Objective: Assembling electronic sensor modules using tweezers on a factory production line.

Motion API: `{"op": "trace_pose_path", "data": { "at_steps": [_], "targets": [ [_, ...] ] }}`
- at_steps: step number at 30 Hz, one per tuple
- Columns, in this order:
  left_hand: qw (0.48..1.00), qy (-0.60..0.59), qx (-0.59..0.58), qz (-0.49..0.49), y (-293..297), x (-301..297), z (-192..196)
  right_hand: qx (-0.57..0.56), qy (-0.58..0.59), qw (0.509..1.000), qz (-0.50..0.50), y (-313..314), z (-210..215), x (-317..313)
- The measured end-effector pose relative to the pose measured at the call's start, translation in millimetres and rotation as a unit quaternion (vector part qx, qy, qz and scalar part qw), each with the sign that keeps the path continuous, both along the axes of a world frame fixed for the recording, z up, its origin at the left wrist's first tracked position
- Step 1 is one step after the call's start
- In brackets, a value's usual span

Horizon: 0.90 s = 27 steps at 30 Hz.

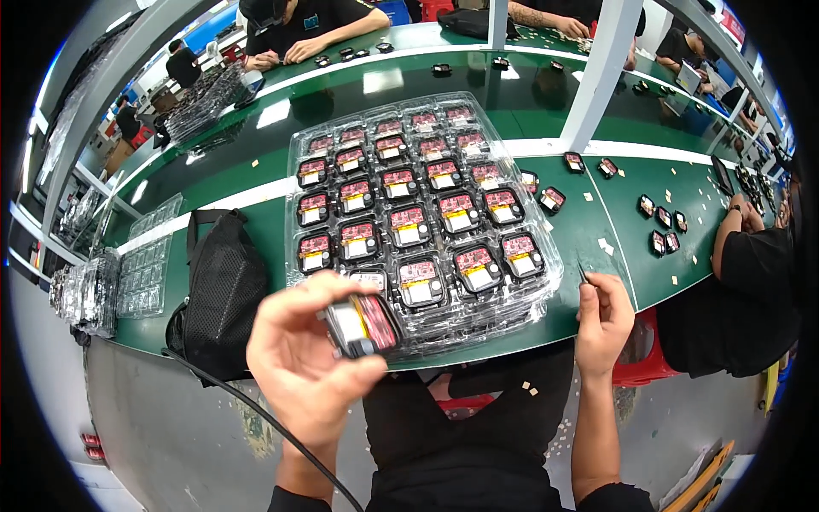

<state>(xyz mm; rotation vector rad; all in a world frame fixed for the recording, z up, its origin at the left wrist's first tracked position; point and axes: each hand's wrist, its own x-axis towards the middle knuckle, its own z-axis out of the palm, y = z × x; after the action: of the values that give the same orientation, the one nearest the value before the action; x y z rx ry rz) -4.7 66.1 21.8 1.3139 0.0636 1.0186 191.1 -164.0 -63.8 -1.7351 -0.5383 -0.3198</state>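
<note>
My left hand [303, 363] grips a small black electronic module [363, 324] with a red board and a white and yellow label, held up near the table's front edge. My right hand [604, 320] pinches thin metal tweezers [583, 273] just right of the tray stack. In front of me lies a clear plastic blister tray [546, 256], stacked on more trays, and its pockets hold several of the same modules [409, 224].
A black mesh bag [223, 286] sits left of the tray, with a black cable running down from it. Loose modules [661, 224] lie on the green table [256, 166] at right. Stacks of empty trays [94, 286] stand far left. Other people work around the table; a white post [601, 72] rises behind.
</note>
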Motion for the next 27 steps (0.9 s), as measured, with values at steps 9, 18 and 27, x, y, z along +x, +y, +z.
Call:
{"op": "trace_pose_path", "data": {
  "at_steps": [9, 18, 27],
  "targets": [
    [0.856, 0.296, 0.358, 0.225, 153.2, 94.5, 46.7, -0.078, -0.007, 0.997, -0.025, 3.4, -9.4, 16.4],
    [0.782, 0.383, 0.454, 0.188, 192.6, 110.2, 14.4, -0.091, -0.036, 0.995, -0.027, 4.5, -4.6, 15.4],
    [0.857, 0.370, 0.330, 0.138, 221.3, 110.4, 3.4, -0.113, -0.028, 0.993, -0.015, 7.7, 1.0, 14.4]
  ]
}}
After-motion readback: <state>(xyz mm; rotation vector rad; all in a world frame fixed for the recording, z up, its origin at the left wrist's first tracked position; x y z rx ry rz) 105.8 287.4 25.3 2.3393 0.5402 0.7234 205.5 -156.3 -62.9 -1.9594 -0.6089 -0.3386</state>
